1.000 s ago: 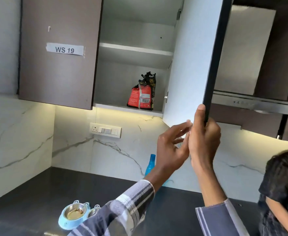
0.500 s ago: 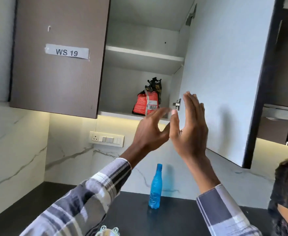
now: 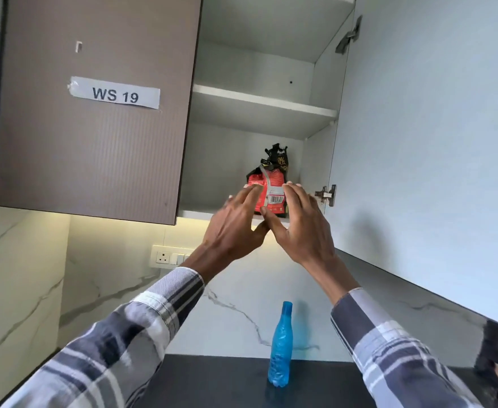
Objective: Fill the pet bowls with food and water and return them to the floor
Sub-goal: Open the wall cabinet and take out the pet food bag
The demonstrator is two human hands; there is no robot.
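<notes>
A red and black food bag (image 3: pixel 271 184) stands on the lower shelf of the open wall cabinet (image 3: pixel 259 110). My left hand (image 3: pixel 236 228) and my right hand (image 3: pixel 300 225) are raised in front of it, one on each side, fingers apart and stretched toward the bag. Neither hand grips it; whether the fingertips touch it I cannot tell. A blue water bottle (image 3: pixel 280 348) stands upright on the dark counter below. The pet bowls are out of view.
The open cabinet door (image 3: pixel 433 142) hangs at the right, close to my right arm. The shut door labelled WS 19 (image 3: pixel 94 113) is at the left. A wall socket (image 3: pixel 168 257) sits on the marble backsplash. Another person's edge shows at the bottom right.
The door swung fully open and my right hand left its edge. Both hands rose from below the shelf to either side of the food bag. The view tilted up, hiding the bowls.
</notes>
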